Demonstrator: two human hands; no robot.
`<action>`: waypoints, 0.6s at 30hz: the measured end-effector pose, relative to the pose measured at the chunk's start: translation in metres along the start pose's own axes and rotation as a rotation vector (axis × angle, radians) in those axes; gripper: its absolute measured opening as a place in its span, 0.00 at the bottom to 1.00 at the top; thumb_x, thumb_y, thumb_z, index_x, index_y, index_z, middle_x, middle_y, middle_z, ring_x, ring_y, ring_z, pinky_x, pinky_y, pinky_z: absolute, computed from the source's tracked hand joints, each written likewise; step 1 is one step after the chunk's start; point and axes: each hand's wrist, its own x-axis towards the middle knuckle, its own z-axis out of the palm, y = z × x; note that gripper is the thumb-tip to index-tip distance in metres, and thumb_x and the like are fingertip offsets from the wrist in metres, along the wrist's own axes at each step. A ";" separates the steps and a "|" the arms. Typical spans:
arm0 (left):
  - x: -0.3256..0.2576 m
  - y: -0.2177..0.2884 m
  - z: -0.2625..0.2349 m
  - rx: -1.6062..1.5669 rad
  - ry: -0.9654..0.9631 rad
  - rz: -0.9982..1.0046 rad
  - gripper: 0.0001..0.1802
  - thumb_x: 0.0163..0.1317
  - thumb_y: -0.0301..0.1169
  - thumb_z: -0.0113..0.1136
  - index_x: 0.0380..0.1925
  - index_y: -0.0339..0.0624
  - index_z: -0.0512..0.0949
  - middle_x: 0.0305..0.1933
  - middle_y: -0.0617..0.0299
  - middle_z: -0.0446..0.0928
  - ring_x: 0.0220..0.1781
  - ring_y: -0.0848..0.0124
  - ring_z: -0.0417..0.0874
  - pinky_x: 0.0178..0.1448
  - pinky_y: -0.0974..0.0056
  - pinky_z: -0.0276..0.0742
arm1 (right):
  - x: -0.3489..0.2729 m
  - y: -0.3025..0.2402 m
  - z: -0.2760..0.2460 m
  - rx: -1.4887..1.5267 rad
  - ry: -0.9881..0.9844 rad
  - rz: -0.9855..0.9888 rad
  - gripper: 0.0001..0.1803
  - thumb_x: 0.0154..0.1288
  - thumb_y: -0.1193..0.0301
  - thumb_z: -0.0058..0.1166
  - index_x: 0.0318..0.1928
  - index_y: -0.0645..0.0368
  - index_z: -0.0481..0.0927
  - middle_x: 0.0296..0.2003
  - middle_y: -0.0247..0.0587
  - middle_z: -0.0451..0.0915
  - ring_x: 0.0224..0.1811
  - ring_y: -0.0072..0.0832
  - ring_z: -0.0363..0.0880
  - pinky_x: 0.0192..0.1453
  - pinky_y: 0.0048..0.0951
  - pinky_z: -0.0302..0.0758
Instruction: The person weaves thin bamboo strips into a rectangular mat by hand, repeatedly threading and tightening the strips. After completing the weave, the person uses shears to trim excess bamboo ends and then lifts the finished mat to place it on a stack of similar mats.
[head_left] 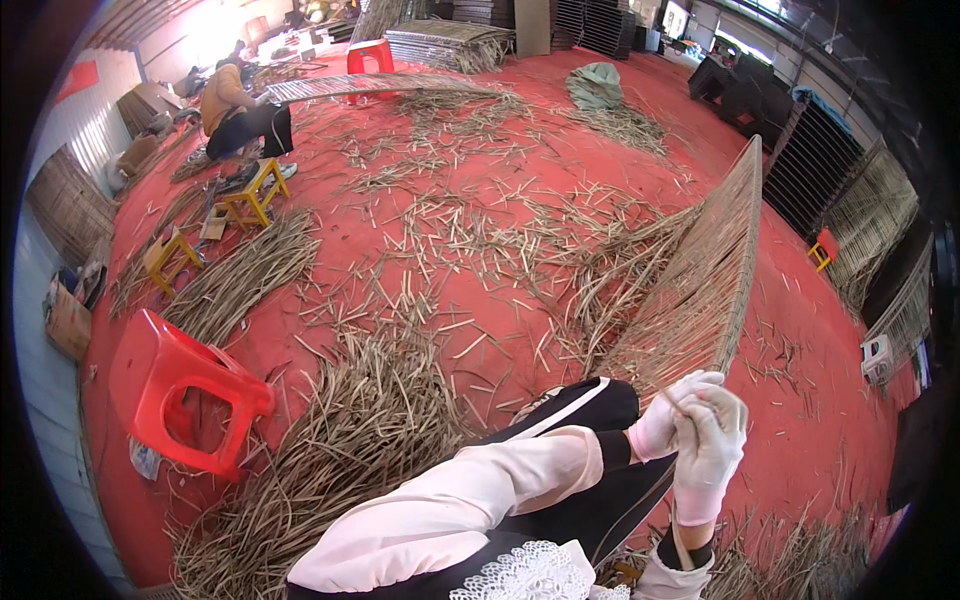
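Observation:
A long woven panel [690,290] of dry tan strips slants up and away from my lap, its right edge bound thickly. At its near corner my left hand [655,425], in a white glove, is closed on the panel's edge. My right hand [710,450], also gloved in white, presses against the left with its fingers pinched on a thin dry leaf strip [682,545], which trails down past the wrist. The fingertips overlap, so the exact grip is partly hidden. Below my arms, dark trousers with a white stripe cover my bent leg.
A heap of dry strips [370,430] lies at my left beside a tipped red plastic stool [190,395]. Yellow stools [255,192] stand farther left. Another person [235,110] sits at the far left with a long panel [380,85]. Black stacked racks [815,160] stand at right.

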 end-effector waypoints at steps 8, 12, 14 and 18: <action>0.012 0.014 -0.020 0.663 -0.185 0.456 0.20 0.69 0.38 0.61 0.58 0.44 0.76 0.57 0.60 0.77 0.64 0.57 0.76 0.73 0.53 0.68 | -0.001 -0.027 0.019 0.782 -0.094 0.701 0.12 0.80 0.69 0.48 0.36 0.61 0.77 0.34 0.29 0.76 0.39 0.20 0.71 0.47 0.23 0.68; 0.005 0.007 -0.022 0.523 -0.229 0.362 0.28 0.73 0.31 0.55 0.70 0.34 0.63 0.59 0.64 0.74 0.55 0.76 0.76 0.63 0.71 0.73 | -0.012 -0.042 0.021 0.809 0.016 0.774 0.13 0.80 0.69 0.48 0.33 0.58 0.76 0.31 0.22 0.70 0.33 0.12 0.62 0.38 0.19 0.58; 0.007 0.002 -0.024 -0.142 -0.336 0.069 0.25 0.81 0.32 0.43 0.74 0.35 0.59 0.59 0.63 0.74 0.53 0.78 0.77 0.61 0.74 0.74 | -0.018 -0.046 0.020 0.756 0.045 0.753 0.13 0.80 0.70 0.48 0.33 0.57 0.76 0.31 0.21 0.69 0.32 0.11 0.60 0.36 0.19 0.55; 0.022 -0.001 -0.021 -0.611 -0.283 -0.106 0.16 0.80 0.32 0.44 0.63 0.44 0.66 0.46 0.62 0.75 0.38 0.73 0.75 0.45 0.72 0.74 | -0.024 -0.046 0.021 0.613 -0.014 0.665 0.13 0.81 0.70 0.46 0.37 0.62 0.78 0.31 0.26 0.71 0.34 0.14 0.64 0.37 0.20 0.60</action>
